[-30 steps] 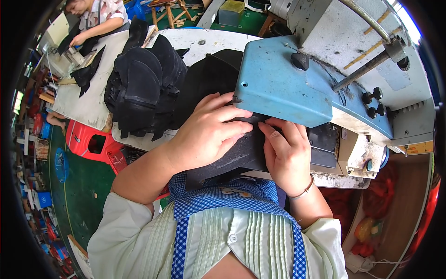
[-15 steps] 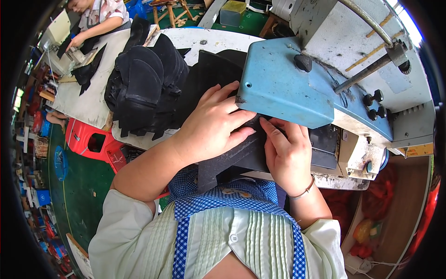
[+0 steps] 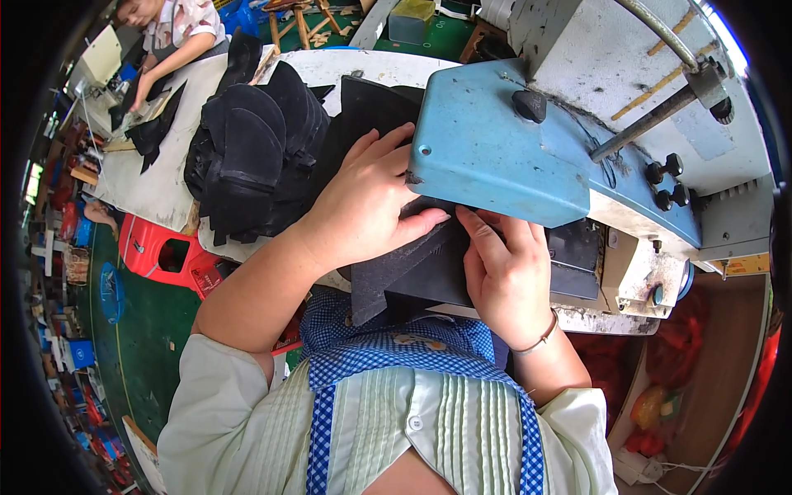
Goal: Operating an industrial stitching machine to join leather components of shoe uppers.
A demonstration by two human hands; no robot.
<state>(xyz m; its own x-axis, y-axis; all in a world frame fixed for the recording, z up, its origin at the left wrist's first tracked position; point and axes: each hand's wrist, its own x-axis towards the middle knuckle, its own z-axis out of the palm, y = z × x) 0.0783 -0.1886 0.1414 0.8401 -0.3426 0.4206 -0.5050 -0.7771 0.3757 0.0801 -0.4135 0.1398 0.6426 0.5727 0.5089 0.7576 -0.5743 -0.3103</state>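
Note:
A black leather-like piece (image 3: 388, 276) with a cut-out corner lies under the head of a blue-and-white machine (image 3: 495, 153), its lower end reaching toward my apron. My left hand (image 3: 359, 198) rests on the black material left of the machine head, fingers stretched out and thumb apart. Close beneath the head's front edge, my right hand (image 3: 510, 276) is closed with thumb and fingers pinching the piece's edge. The machine head hides the working point and some of my fingertips.
A heap of curved black pieces (image 3: 247, 148) lies on the white table left of my hand. Beside the table stands a red plastic stool (image 3: 161, 256). Another person (image 3: 177, 37) works at a machine at the far left. A metal rod (image 3: 643, 124) slants above the machine.
My left hand has shifted slightly left and its fingers have drawn closer together. The black piece has turned a little. My right hand has barely moved. The other person's hand has moved.

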